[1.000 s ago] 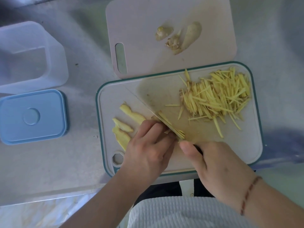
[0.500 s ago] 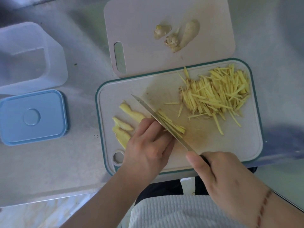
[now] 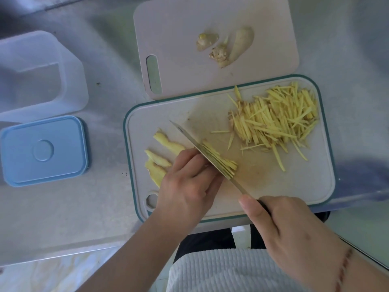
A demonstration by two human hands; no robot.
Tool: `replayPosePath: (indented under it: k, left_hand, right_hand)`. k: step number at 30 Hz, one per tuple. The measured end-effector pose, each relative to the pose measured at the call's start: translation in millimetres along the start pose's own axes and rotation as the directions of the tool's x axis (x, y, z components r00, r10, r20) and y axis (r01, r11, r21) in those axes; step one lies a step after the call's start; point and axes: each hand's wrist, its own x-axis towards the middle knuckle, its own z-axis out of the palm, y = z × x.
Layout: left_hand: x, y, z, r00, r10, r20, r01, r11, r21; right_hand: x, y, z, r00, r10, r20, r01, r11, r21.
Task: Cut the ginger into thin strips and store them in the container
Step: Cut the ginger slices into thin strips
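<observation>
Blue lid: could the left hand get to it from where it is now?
Probably yes: the blue lid lies bare on the counter, nothing between. But the left hand is pressing ginger slices beside the knife.

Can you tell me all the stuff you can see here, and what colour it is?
cutting board: 1, pale with teal rim, near, centre
second board: 1, pinkish, behind it
ginger strips: a pile, yellow, teal board's far right
ginger slices: about 3, yellow, teal board's left
ginger scraps: about 3, beige, on the pinkish board
knife: 1, steel, cutting ginger
container: 1, clear, far left
lid: 1, blue, off, beside the container
counter: 1, grey metal
left hand: steadies the ginger
right hand: grips the knife
</observation>
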Motion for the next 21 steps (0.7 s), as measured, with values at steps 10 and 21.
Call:
replayPosePath:
  k: [10,21]
  left_hand:
    - [-1.6,0.4,2.1,1.000,-0.023,-0.010,0.022,0.999,-0.030]
    - [-2.5,-1.8,0.5,1.000,0.018,-0.013,-0.018,1.000,0.011]
  right_hand:
    - [9.4,-8.1,1.6,1.000,0.016,-0.001,-0.016,0.999,0.038]
    - [-2.4,-5.2,-2.7,1.000,0.012,-0.003,-0.011,0.999,0.036]
